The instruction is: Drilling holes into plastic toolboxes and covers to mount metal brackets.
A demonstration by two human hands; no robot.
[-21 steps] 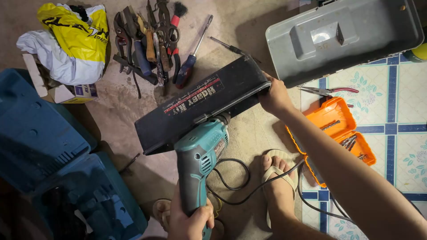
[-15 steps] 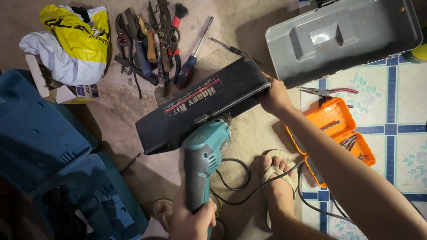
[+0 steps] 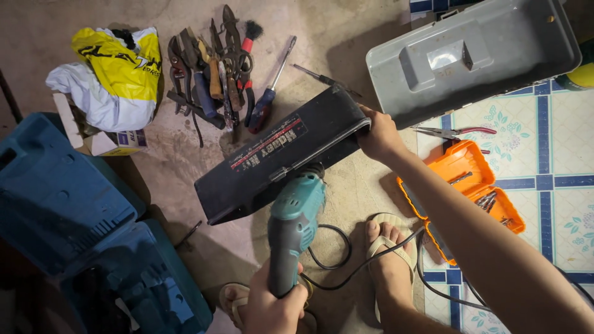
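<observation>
My left hand [image 3: 272, 306] grips the handle of a teal power drill [image 3: 294, 226], low in the middle of the view. The drill's nose is pressed against the side of a long black tool box [image 3: 278, 154] that is tilted off the floor. My right hand [image 3: 378, 135] holds the box's right end by its edge. The drill's black cord [image 3: 346, 266] loops over the floor beside my sandalled right foot [image 3: 387, 256].
Several pliers, screwdrivers and a brush [image 3: 223, 68] lie on the concrete at the top. A grey tool box lid [image 3: 470, 55] sits top right, an orange bit case [image 3: 461, 192] on the tiled floor, a blue drill case [image 3: 74, 229] at left, a yellow-white bag [image 3: 111, 74].
The drill has swung its handle to the right and now points more upright into the box. The black box and my right hand have stayed put.
</observation>
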